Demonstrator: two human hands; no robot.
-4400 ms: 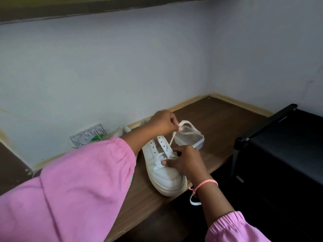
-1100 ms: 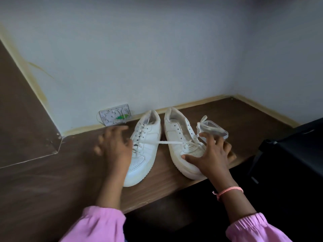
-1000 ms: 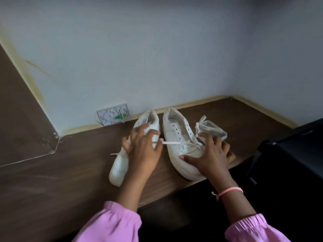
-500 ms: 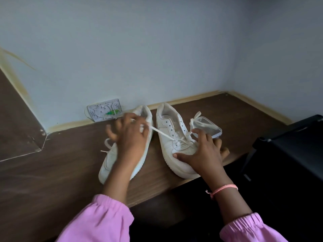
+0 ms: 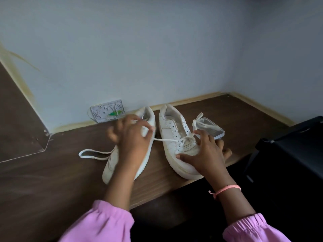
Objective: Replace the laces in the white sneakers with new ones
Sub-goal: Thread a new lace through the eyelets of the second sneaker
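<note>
Two white sneakers stand side by side on a brown wooden shelf [image 5: 52,172], toes toward me. My left hand [image 5: 131,138], blurred by motion, grips the left sneaker [image 5: 111,165] from above, fingers spread across its width. A loose lace loop [image 5: 90,154] trails out to that shoe's left. My right hand [image 5: 206,152] holds the toe of the right sneaker [image 5: 171,130], thumb on its near side. This shoe is laced only at its lowest eyelets. One lace end [image 5: 166,140] runs across the gap to the left sneaker.
A clear plastic container [image 5: 215,130] sits right of the right sneaker with a lace end [image 5: 198,119] draped on it. A grey wall plate [image 5: 107,110] leans at the wall behind. A black piece of furniture [image 5: 288,145] stands at the right. The shelf's front edge lies just below the sneakers.
My left hand came onto the left sneaker, swung its toe leftward and pulled a lace loop out beside it. My right hand has stayed on the right sneaker's toe.
</note>
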